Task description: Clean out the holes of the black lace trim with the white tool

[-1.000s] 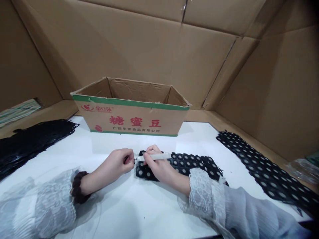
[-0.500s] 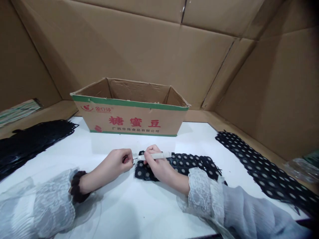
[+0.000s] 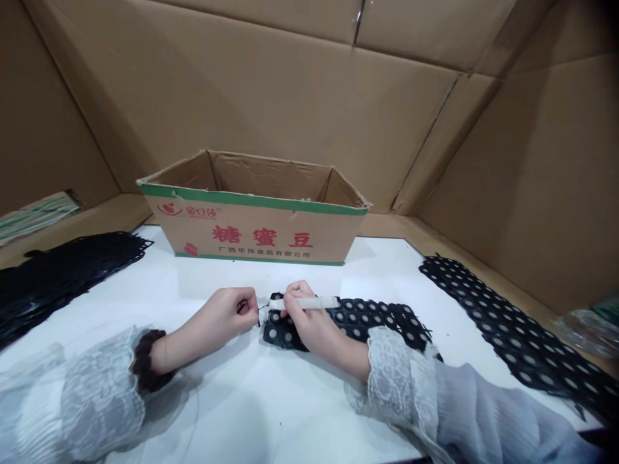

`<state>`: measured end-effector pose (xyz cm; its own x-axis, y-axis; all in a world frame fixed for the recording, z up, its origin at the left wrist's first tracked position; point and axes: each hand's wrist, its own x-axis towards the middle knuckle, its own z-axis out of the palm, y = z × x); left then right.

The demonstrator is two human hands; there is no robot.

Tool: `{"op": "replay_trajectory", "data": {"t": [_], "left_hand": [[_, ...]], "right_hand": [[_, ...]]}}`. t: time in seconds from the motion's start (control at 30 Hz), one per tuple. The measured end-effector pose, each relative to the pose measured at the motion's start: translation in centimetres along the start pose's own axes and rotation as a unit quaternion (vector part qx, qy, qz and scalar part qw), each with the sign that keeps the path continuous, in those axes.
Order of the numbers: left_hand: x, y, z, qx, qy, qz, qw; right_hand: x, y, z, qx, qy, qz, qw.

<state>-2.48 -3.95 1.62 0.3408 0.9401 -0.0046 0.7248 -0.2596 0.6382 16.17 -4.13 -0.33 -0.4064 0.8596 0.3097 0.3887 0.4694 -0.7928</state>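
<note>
My right hand (image 3: pixel 312 319) is closed round a white pen-shaped tool (image 3: pixel 319 302), held almost level with its end pointing left. Beneath this hand lies a black rubbery sheet (image 3: pixel 360 317) with rows of round grey discs. Just left of the sheet, my left hand (image 3: pixel 236 309) is closed in a pinch on a thin black strand (image 3: pixel 262 306), which reaches toward the sheet's left end. A small whitish bit (image 3: pixel 264 316) shows between the hands; I cannot make out what it is.
An open cardboard box (image 3: pixel 256 225) with red lettering stands behind my hands on the white tabletop (image 3: pixel 232 399). At left lies a pile of black strips (image 3: pixel 72 270); at right, a longer disc-studded black sheet (image 3: pixel 512 328) and clear plastic (image 3: pixel 587 328). Cardboard walls (image 3: pixel 271 84) surround the table.
My right hand and the white tool have shifted slightly to the right. The left hand stays in nearly the same place, still pinched.
</note>
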Motion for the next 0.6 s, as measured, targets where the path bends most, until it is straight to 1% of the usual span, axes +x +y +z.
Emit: {"op": "replay_trajectory", "data": {"t": [0.07, 0.17, 0.2, 0.23, 0.33, 0.37, 0.47, 0.6], "left_hand": [[0.0, 0.1, -0.1, -0.002, 0.0, -0.001, 1.0], [0.1, 0.1, -0.2, -0.005, -0.008, 0.0, 1.0], [0.1, 0.0, -0.2, -0.007, -0.011, -0.001, 1.0], [0.1, -0.1, -0.2, -0.01, -0.015, -0.004, 1.0], [0.2, -0.3, -0.2, -0.024, -0.026, -0.016, 0.999], [0.3, -0.4, -0.2, -0.028, -0.029, -0.017, 0.999], [0.4, -0.5, -0.2, -0.042, -0.032, -0.017, 0.998], [0.4, -0.5, -0.3, -0.053, -0.034, -0.025, 0.998]], "right_hand": [[0.0, 0.3, 0.0, 0.002, 0.022, -0.013, 1.0], [0.2, 0.3, 0.0, 0.011, 0.087, 0.012, 0.996], [0.2, 0.1, -0.1, 0.015, 0.096, 0.019, 0.995], [0.3, -0.1, -0.2, 0.022, 0.088, 0.023, 0.996], [0.4, -0.7, -0.4, 0.052, 0.008, 0.032, 0.998], [0.4, -0.8, -0.4, 0.062, -0.008, 0.04, 0.997], [0.3, -0.8, -0.5, 0.077, -0.01, 0.062, 0.995], [0.3, -0.6, -0.5, 0.082, -0.018, 0.058, 0.995]]}}
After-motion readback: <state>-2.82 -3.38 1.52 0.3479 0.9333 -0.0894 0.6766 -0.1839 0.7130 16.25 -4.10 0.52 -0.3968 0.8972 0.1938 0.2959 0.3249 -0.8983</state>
